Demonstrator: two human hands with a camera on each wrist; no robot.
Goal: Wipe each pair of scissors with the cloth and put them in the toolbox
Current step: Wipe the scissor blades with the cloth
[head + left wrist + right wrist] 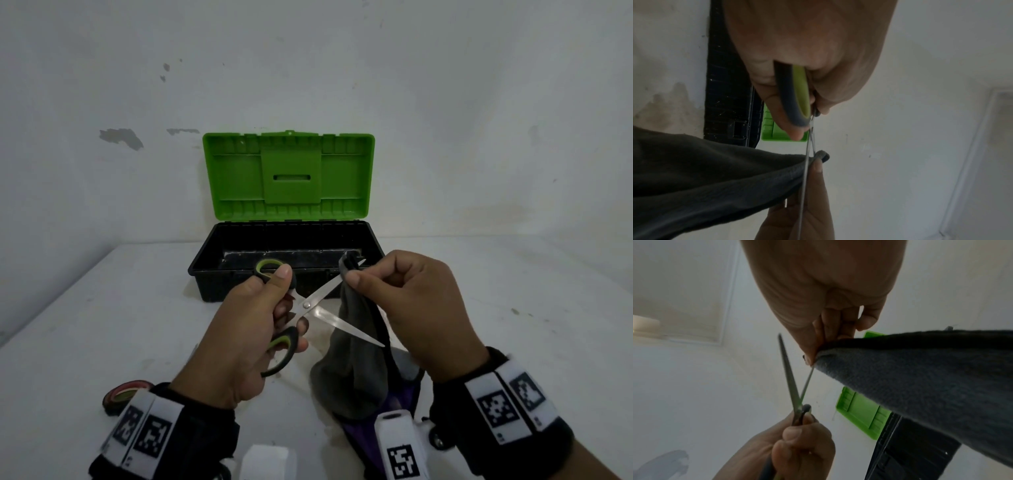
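Observation:
My left hand (274, 308) grips the black and green handles of a pair of scissors (313, 303), whose blades stand spread apart above the table. My right hand (387, 284) pinches a grey cloth (356, 342) around the tip of the upper blade; the rest of the cloth hangs down to the table. In the left wrist view the scissors (797, 97) run from my fingers down to the cloth (715, 178). In the right wrist view the cloth (920, 386) covers one blade tip and the other blade (789, 369) points free. The toolbox (205, 270) stands open behind, green lid up.
A roll of tape (125, 394) lies at the near left of the white table (102, 308). A purple item (404, 397) lies partly under the cloth. A white roll (267, 462) sits at the near edge. A white wall stands behind the toolbox.

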